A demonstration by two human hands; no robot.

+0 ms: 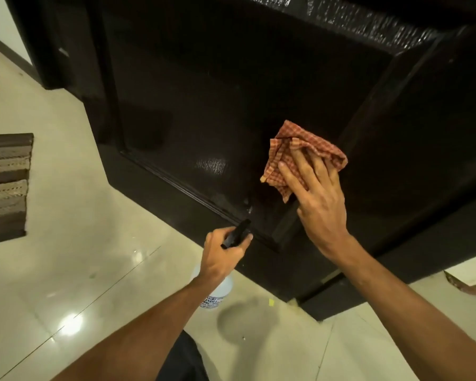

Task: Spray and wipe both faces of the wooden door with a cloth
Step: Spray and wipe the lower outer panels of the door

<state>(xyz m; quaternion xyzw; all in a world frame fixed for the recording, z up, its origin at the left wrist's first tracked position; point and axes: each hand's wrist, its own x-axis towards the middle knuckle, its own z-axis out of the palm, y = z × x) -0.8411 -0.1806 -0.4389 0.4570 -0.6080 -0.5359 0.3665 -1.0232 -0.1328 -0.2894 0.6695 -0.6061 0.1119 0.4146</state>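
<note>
Surrounding both grips is a glossy cream tiled floor [80, 215]. A striped brown mat [6, 185] lies well to the left of the bottle grip, apart from the wooden door [204, 105]. A raised rail [368, 133] of the door runs just right of the cloth grip. The panel's lower moulding [187, 188] passes left of it and ends near the bottle grip.

The right hand [319, 204] reaches up from the lower right. Its fingers are straight and spread, pressing the cloth [286, 152] flat against the door panel. The left hand [220, 254], below and left of the cloth grip, curls its fingers round the black trigger head of the spray bottle [217, 295]. The nozzle sits close to the door. The bottle body hangs beneath the hand, partly hidden by the wrist.

The door is dark brown lacquered wood, and a sheen shows left of the cloth grip. The cloth is a crumpled red-and-cream checked weave. The bottle body is translucent white plastic with a printed label, not fully legible.
</note>
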